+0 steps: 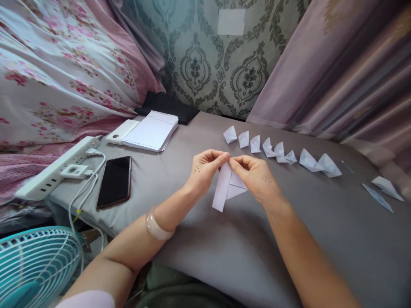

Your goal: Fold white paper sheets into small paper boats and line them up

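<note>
Right of the smartphone (pixel 114 182), it's a double pinch: left hand (pixel 205 170) and right hand (pixel 257 175), thumbs nearly meeting, grip the folded white paper (pixel 221 188) by its top edge, a long flap jutting below their fingers! Open bench (pixel 163 171) runs between phone and paper, sideways room there. Farther right of the phone, white origami pieces (pixel 255 144) form a line; on the phone's near side, the bench edge drops toward the teal fan (pixel 41 267).
</note>
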